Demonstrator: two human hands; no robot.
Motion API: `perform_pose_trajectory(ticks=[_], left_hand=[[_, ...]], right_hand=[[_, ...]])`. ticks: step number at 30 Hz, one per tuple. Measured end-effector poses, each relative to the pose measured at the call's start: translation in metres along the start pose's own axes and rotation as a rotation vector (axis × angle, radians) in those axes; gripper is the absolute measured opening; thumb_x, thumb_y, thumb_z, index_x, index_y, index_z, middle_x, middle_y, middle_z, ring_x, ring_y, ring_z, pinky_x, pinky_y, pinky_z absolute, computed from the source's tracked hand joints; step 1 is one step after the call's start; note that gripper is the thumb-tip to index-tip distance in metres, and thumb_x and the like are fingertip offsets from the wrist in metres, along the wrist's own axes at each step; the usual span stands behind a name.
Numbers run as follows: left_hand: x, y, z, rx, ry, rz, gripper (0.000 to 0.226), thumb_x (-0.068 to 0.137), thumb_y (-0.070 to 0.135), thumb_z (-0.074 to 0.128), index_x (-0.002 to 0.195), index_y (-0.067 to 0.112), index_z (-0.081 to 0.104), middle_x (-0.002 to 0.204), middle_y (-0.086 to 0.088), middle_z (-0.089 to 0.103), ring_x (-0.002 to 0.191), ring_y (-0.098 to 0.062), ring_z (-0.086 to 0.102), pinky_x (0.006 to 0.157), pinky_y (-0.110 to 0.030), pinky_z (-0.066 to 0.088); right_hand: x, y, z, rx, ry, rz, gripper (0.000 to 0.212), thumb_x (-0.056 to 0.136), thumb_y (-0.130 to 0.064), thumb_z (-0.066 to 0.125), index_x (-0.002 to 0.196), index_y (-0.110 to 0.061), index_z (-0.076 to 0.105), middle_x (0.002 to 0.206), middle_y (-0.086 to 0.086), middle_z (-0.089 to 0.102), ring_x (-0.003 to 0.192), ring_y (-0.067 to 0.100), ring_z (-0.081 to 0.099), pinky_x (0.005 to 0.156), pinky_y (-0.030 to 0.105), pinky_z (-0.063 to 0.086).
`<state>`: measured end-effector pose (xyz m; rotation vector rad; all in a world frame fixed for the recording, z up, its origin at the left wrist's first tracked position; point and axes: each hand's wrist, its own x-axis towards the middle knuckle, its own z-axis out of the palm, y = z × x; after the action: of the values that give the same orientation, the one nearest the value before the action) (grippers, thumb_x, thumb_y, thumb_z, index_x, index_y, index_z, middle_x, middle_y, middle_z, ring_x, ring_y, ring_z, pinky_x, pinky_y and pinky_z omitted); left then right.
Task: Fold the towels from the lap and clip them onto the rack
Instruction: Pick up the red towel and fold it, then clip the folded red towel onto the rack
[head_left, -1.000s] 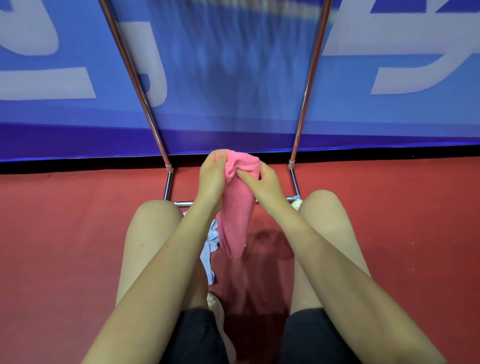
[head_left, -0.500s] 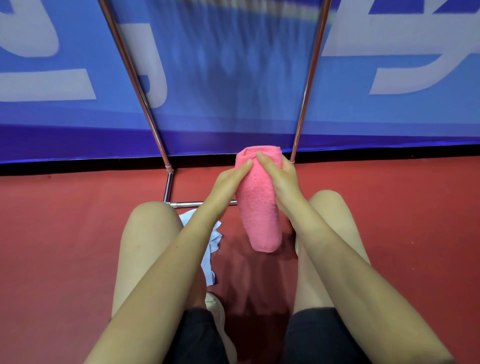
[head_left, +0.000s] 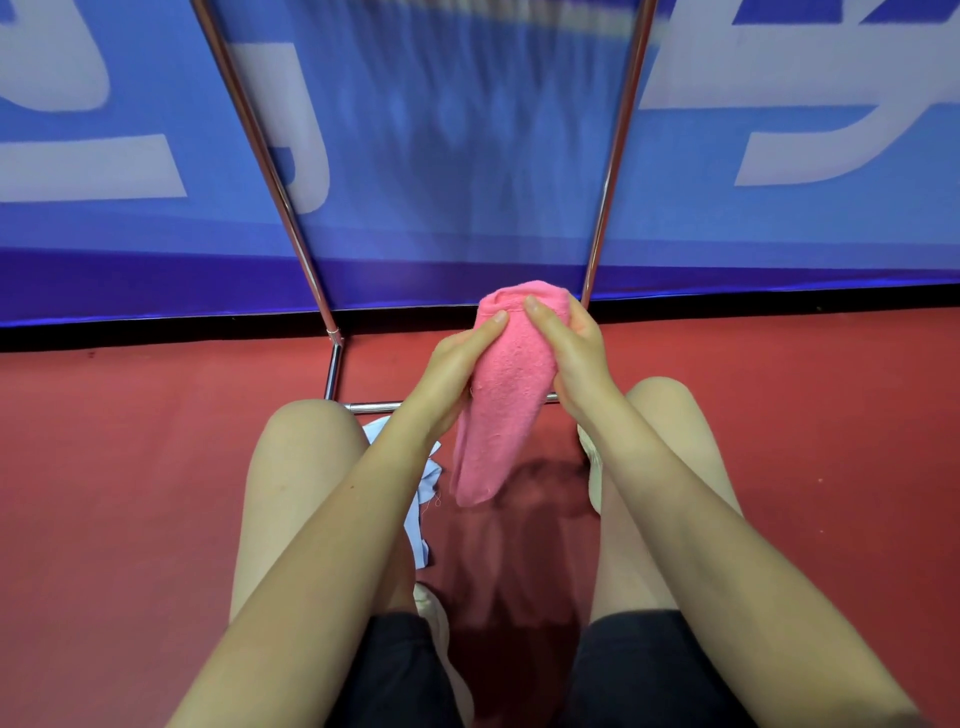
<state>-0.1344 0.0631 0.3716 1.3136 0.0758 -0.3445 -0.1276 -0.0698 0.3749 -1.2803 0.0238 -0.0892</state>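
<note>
A pink towel (head_left: 506, 395), folded into a narrow strip, hangs down between my knees. My left hand (head_left: 452, 371) holds its left edge with the fingers lying along the cloth. My right hand (head_left: 569, 351) grips the top right, thumb on the front and fingers wrapped behind. A pale blue towel (head_left: 423, 493) lies on my left thigh, partly hidden by my left forearm. The metal rack (head_left: 280, 192) stands just ahead, its two slanted poles rising on either side and a low crossbar (head_left: 371, 406) behind my hands.
A blue banner wall (head_left: 467, 156) stands right behind the rack. Red floor (head_left: 130, 467) spreads on both sides of my legs. A light-coloured shoe (head_left: 592, 457) shows beside my right knee.
The towel has swung so its lower end points down-left instead of straight down. Both hands stay near its top, shifted only slightly.
</note>
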Motion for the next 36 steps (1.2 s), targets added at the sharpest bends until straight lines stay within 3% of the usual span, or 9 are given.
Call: perform_pose_trajectory(ticks=[2, 5, 9, 14, 20, 24, 27, 31, 36], left_hand=[[0.000, -0.001, 0.000, 0.012, 0.009, 0.044, 0.029, 0.093, 0.029, 0.059, 0.114, 0.011, 0.068, 0.107, -0.003, 0.073, 0.095, -0.012, 0.068, 0.076, -0.022, 0.053], [0.001, -0.001, 0.001, -0.014, 0.087, 0.215, 0.026, 0.093, 0.026, 0.059, 0.114, 0.013, 0.067, 0.111, -0.005, 0.071, 0.099, -0.013, 0.065, 0.086, -0.028, 0.052], [0.001, 0.016, 0.000, -0.167, 0.170, 0.331, 0.015, 0.098, 0.021, 0.051, 0.104, 0.019, 0.064, 0.096, 0.001, 0.070, 0.087, -0.011, 0.063, 0.081, -0.028, 0.052], [-0.003, 0.037, -0.004, -0.197, 0.219, 0.327, 0.018, 0.100, 0.024, 0.047, 0.109, 0.019, 0.062, 0.104, -0.006, 0.067, 0.094, -0.016, 0.062, 0.088, -0.035, 0.050], [0.002, 0.080, -0.021, -0.298, 0.333, 0.376, 0.023, 0.098, 0.021, 0.051, 0.118, 0.012, 0.060, 0.117, -0.011, 0.063, 0.106, -0.017, 0.059, 0.096, -0.035, 0.048], [0.012, 0.129, -0.035, -0.290, 0.490, 0.415, 0.021, 0.096, 0.012, 0.053, 0.116, 0.011, 0.058, 0.101, -0.002, 0.065, 0.089, -0.011, 0.061, 0.062, -0.019, 0.051], [0.020, 0.163, -0.040, -0.121, 0.649, 0.442, 0.029, 0.090, 0.005, 0.057, 0.117, 0.011, 0.052, 0.101, -0.003, 0.055, 0.094, -0.019, 0.053, 0.066, -0.021, 0.047], [0.036, 0.198, -0.039, 0.432, 0.685, 0.496, 0.040, 0.087, 0.010, 0.058, 0.127, 0.008, 0.054, 0.126, -0.014, 0.054, 0.120, -0.026, 0.050, 0.106, -0.036, 0.038], [0.050, 0.253, -0.009, 0.548, 0.398, 0.619, 0.024, 0.095, 0.007, 0.047, 0.114, 0.012, 0.062, 0.115, 0.000, 0.063, 0.106, -0.013, 0.056, 0.088, -0.017, 0.041]], right_hand=[[0.001, 0.001, -0.002, -0.033, -0.014, -0.004, 0.039, 0.081, -0.023, 0.068, 0.111, 0.001, 0.061, 0.113, 0.026, 0.064, 0.109, 0.040, 0.060, 0.096, 0.045, 0.048], [-0.004, 0.002, -0.002, -0.064, -0.011, 0.042, 0.017, 0.089, -0.019, 0.062, 0.104, -0.011, 0.063, 0.098, 0.005, 0.067, 0.090, 0.015, 0.064, 0.082, 0.027, 0.052], [-0.008, 0.013, -0.002, -0.250, -0.111, 0.098, 0.023, 0.092, -0.013, 0.058, 0.113, -0.006, 0.058, 0.094, -0.004, 0.064, 0.076, -0.006, 0.061, 0.071, 0.012, 0.048], [-0.022, 0.035, -0.001, -0.422, -0.253, 0.221, 0.020, 0.088, -0.012, 0.063, 0.108, -0.013, 0.060, 0.107, 0.004, 0.065, 0.085, 0.003, 0.060, 0.077, 0.013, 0.050], [-0.004, -0.015, 0.007, -0.202, -0.199, 0.236, 0.025, 0.075, -0.020, 0.066, 0.099, -0.017, 0.067, 0.096, -0.002, 0.071, 0.090, 0.011, 0.063, 0.086, 0.027, 0.050], [0.029, -0.087, 0.023, -0.431, -0.212, 0.024, 0.013, 0.081, -0.025, 0.069, 0.087, -0.015, 0.063, 0.083, 0.000, 0.062, 0.079, 0.010, 0.055, 0.078, 0.032, 0.044], [0.060, -0.141, 0.041, -0.557, -0.238, -0.076, 0.022, 0.072, -0.036, 0.071, 0.082, -0.019, 0.062, 0.081, -0.002, 0.062, 0.077, 0.010, 0.055, 0.077, 0.032, 0.045], [0.106, -0.206, 0.071, -0.602, -0.344, -0.154, 0.005, 0.084, -0.014, 0.067, 0.088, -0.017, 0.066, 0.088, 0.002, 0.067, 0.081, 0.011, 0.058, 0.081, 0.031, 0.046], [0.152, -0.287, 0.106, -0.788, -0.373, -0.208, 0.021, 0.085, -0.013, 0.061, 0.100, 0.001, 0.069, 0.091, 0.011, 0.066, 0.084, 0.015, 0.055, 0.083, 0.035, 0.045]])
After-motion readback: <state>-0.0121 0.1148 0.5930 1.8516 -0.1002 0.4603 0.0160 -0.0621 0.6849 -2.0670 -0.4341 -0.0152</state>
